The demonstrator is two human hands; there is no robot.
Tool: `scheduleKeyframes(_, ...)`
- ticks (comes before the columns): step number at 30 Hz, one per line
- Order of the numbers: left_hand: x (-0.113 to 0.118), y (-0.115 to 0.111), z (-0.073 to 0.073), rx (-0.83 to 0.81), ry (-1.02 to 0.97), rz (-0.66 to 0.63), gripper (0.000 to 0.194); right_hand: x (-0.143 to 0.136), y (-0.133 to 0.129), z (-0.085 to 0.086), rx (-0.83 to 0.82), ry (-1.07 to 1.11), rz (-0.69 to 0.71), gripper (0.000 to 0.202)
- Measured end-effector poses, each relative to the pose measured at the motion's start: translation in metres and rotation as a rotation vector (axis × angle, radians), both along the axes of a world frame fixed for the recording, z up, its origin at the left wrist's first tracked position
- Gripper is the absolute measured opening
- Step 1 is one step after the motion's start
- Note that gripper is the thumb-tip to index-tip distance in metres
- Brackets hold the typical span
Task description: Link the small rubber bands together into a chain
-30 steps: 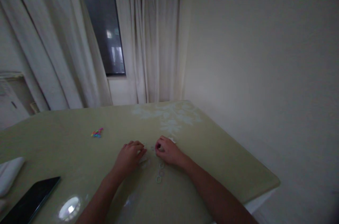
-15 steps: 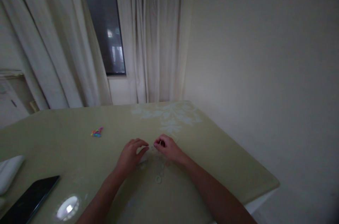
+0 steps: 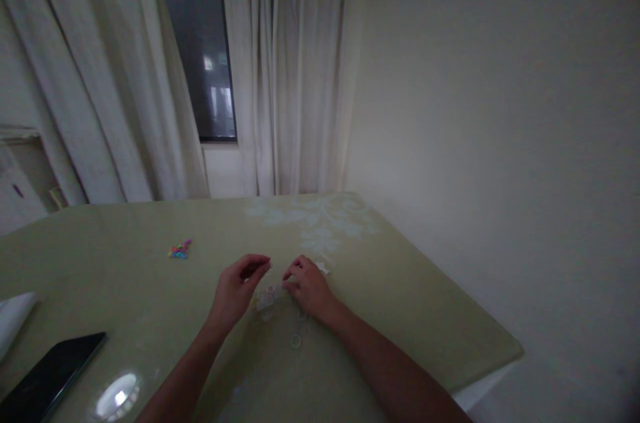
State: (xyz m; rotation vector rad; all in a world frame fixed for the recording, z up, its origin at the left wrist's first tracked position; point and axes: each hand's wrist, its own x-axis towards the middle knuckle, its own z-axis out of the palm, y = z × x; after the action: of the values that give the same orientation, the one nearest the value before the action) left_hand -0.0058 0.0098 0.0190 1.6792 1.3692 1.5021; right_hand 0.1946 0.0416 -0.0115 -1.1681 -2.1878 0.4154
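Observation:
My left hand (image 3: 238, 286) is raised over the table, thumb and fingers pinched together at a tiny pale thing too small to name. To its right, my right hand (image 3: 309, 288) is low over the table, its fingers half curled with a small gap between thumb and forefinger. Between and below the hands lies a small clear plastic piece (image 3: 267, 299), near my right fingertips. A pale ring (image 3: 296, 341) rests nearer to me. Just behind my right hand is a small white, star-like piece (image 3: 323, 268), partly hidden by it.
A little pile of colourful small pieces (image 3: 180, 250) lies further left on the green-yellow table (image 3: 400, 316). At the near left are a black phone or tablet (image 3: 53, 373), a white object (image 3: 15, 316) and a round shiny item (image 3: 117, 396). Curtains and a wall stand behind.
My left hand has moved slightly left and up, and its fingers have closed to a pinch. My right hand has lowered a little, its fingers parting; the white piece behind it now shows.

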Motion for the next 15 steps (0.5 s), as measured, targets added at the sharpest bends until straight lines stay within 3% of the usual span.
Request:
scheduleKeyframes(10, 0.001, -0.002, 0.006, -0.082, -0.14, 0.001, 0.035, -0.016, 0.006, -0.011, 0.124, -0.36, -0.056, 0.011)
scheduleKeyframes(12, 0.0, -0.003, 0.008, -0.114, -0.199, -0.004, 0.04, -0.012, 0.006, -0.008, 0.098, -0.283, -0.039, 0.007)
scheduleKeyframes(15, 0.0, -0.004, 0.01, -0.12, -0.274, -0.016, 0.042, -0.003, 0.007, 0.002, -0.044, 0.047, 0.023, 0.004)
